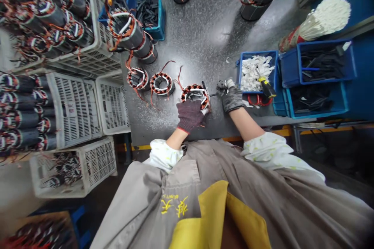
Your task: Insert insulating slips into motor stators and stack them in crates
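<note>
A wire-wound motor stator (187, 90), with copper windings and white sleeving around its rim, sits on the dark metal table in front of me. My left hand (189, 116), in a dark maroon glove with a white-wrapped fingertip, is closed on its near side. A short black strip (203, 85) sticks up from the stator's right rim. Just right of it is my right hand (230, 96), in a grey glove, fingers closed around a thin dark rod (213, 94) that points at the stator. Two more stators (161, 84) stand to the left, loose wire ends trailing.
Stacked stators (133, 37) and a teal bin of black strips (161, 15) stand at left, beside white crates (77, 109). At right, a blue bin (240, 72) holds white pieces and a yellow-black screwdriver (267, 87); red-handled scissors (264, 100) lie near it.
</note>
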{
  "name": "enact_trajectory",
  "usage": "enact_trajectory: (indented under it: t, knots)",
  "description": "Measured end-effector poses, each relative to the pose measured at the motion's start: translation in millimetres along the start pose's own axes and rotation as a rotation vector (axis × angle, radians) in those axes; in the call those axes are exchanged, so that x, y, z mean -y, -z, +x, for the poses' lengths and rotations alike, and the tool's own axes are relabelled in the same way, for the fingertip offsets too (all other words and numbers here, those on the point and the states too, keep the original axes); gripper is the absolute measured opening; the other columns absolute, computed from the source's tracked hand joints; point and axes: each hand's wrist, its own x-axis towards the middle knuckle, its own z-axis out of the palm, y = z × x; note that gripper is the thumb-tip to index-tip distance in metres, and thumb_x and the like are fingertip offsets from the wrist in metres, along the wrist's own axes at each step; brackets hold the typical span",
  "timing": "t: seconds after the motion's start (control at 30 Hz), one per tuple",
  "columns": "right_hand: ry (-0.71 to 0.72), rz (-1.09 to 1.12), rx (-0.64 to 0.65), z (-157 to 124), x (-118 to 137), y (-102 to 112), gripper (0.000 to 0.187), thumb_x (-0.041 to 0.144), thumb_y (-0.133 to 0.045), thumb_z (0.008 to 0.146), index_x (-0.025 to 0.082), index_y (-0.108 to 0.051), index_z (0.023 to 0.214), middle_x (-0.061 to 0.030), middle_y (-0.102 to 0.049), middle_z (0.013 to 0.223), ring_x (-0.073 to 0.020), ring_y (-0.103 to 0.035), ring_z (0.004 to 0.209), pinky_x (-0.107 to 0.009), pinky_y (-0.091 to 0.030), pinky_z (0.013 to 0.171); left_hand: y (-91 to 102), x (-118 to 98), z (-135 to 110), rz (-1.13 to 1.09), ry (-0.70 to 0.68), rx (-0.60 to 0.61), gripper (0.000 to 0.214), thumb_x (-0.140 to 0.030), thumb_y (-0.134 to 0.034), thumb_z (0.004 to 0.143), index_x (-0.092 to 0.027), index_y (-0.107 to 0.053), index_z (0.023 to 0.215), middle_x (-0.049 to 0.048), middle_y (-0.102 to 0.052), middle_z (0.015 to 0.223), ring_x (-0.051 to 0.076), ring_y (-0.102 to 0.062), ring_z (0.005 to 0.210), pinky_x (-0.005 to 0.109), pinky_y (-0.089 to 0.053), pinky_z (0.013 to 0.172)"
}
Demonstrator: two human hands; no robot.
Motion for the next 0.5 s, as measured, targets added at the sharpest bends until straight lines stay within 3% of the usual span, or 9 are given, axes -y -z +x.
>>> enact_trajectory:
  t: [0.1,0.23,0.3,0.37,0.43,0.5]
  knots:
    - [-0.013,-0.029,-0.09,-13.1,-9.0,-4.0,0.054,0.069,-0.074,0.096,0.031,-0.043,0.075,0.0044,-0.052,0.072,-0.0171,-0.057,0.068,-0.037,-0.065,0.075,18.8,26.8,12.7,-0.253,-0.034,-0.02,0.039,-0.054,-0.093,0.092,-0.025,-0.087,0.116,0.0114,-0.088,0.119,0.037,-0.08,0.115,0.051,-0.06,0.103]
    - [0.101,-0.232,-0.083,-26.9,-10.7,24.0,0.048,0.074,-0.064,0.093,0.031,-0.05,0.075,-0.0013,-0.061,0.077,-0.0236,-0.062,0.076,-0.05,-0.066,0.088,63.2,78.3,7.3,-0.646,-0.022,-0.112,0.046,-0.066,-0.084,0.096,-0.024,-0.086,0.114,0.0039,-0.087,0.103,0.029,-0.079,0.097,0.042,-0.064,0.089]
    - [0.165,-0.353,-0.074,-39.5,-8.1,41.0,0.047,0.074,-0.06,0.093,0.03,-0.055,0.075,-0.0051,-0.068,0.082,-0.0262,-0.065,0.082,-0.053,-0.065,0.092,77.8,98.8,3.2,-0.594,0.007,-0.239,0.05,-0.068,-0.084,0.095,-0.023,-0.085,0.118,0.0053,-0.087,0.107,0.03,-0.079,0.101,0.044,-0.064,0.093]
    - [0.262,-0.477,-0.041,-55.3,-3.6,49.9,0.045,0.072,-0.055,0.097,0.031,-0.058,0.079,-0.0093,-0.074,0.09,-0.029,-0.069,0.089,-0.055,-0.064,0.097,83.9,113.8,5.8,-0.399,0.031,-0.349,0.05,-0.064,-0.087,0.093,-0.024,-0.084,0.124,0.0081,-0.087,0.115,0.035,-0.08,0.111,0.048,-0.062,0.103]
    - [0.366,-0.597,0.044,-71.0,0.0,47.7,0.044,0.067,-0.051,0.103,0.03,-0.065,0.084,-0.0142,-0.078,0.099,-0.0321,-0.073,0.097,-0.058,-0.062,0.104,83.4,124.8,16.8,-0.165,0.069,-0.378,0.049,-0.058,-0.088,0.091,-0.025,-0.084,0.128,0.0118,-0.086,0.121,0.04,-0.078,0.122,0.054,-0.058,0.112]
    - [0.426,-0.696,0.162,-82.4,0.1,36.2,0.043,0.062,-0.051,0.107,0.029,-0.072,0.09,-0.0179,-0.081,0.106,-0.0349,-0.075,0.105,-0.06,-0.06,0.112,79.8,133.5,33.4,0.008,0.115,-0.333,0.049,-0.055,-0.086,0.091,-0.025,-0.084,0.13,0.0156,-0.085,0.124,0.044,-0.077,0.128,0.058,-0.056,0.115]
